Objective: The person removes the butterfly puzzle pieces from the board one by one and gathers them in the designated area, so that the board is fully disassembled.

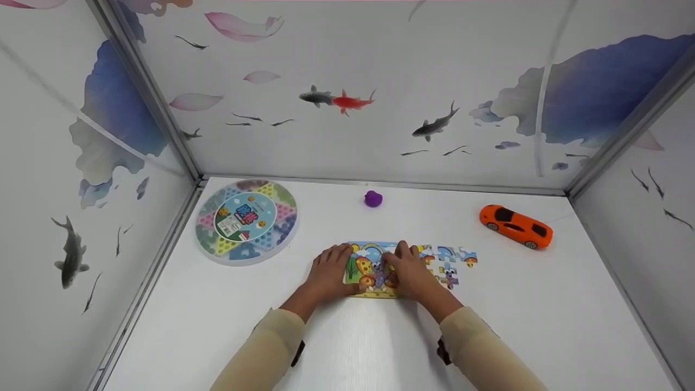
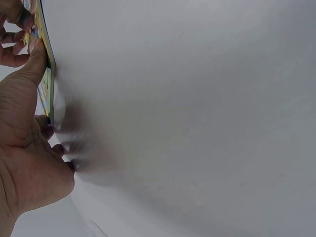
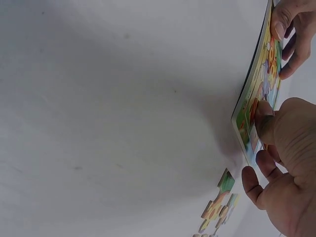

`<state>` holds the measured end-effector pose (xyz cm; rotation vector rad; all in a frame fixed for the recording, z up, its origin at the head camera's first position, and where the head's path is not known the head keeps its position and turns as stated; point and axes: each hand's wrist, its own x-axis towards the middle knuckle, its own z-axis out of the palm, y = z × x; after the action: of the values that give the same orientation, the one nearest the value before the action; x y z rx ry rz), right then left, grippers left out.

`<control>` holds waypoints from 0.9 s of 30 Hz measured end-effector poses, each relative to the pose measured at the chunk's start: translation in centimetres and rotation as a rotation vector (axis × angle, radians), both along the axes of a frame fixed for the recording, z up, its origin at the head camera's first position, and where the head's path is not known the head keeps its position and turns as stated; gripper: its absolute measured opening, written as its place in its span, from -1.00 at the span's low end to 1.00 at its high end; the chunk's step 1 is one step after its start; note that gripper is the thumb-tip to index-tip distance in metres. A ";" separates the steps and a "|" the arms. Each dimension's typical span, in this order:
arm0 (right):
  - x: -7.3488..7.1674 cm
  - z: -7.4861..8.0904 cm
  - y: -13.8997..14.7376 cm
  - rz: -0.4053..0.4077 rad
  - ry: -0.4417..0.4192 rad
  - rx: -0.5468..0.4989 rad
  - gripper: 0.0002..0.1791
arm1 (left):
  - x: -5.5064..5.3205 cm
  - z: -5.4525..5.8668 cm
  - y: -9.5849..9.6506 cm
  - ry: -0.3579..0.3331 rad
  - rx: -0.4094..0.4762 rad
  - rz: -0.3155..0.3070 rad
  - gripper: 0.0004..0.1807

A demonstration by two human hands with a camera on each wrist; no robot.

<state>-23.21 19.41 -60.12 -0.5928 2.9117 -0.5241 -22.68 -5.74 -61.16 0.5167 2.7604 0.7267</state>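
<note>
A jigsaw puzzle point(image 1: 374, 294) with a bright cartoon picture lies on the white table in front of me. My left hand point(image 1: 329, 274) rests at its left end, fingers spread along that side and thumb over the near edge; the left wrist view shows this thumb point(image 2: 37, 61) flat on the board. Over the puzzle's right part is my right hand point(image 1: 414, 273), thumb and fingertips bent down onto the picture at a puzzle piece they largely hide. In the right wrist view, its outer fingers point(image 3: 253, 185) curl off the board.
Loose puzzle pieces point(image 1: 449, 276) lie just right of the board. A round Chinese checkers set point(image 1: 279, 241) is at the back left, a small purple object point(image 1: 373, 199) at the back middle, and an orange toy car point(image 1: 516, 227) at the back right. Printed walls enclose the table.
</note>
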 end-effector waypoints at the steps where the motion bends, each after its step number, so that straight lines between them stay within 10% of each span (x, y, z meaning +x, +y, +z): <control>1: 0.0 0.0 0.1 0.007 0.003 0.002 -0.41 | 0.0 0.0 0.0 0.002 0.000 0.000 0.12; 27: 0.1 0.3 6.3 -0.022 0.066 -0.063 -0.55 | 0.0 0.0 0.0 0.009 0.013 -0.004 0.12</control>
<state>-23.09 25.66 -59.80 -0.5977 2.9763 -0.6128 -22.67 -5.74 -61.16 0.5298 2.7637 0.7440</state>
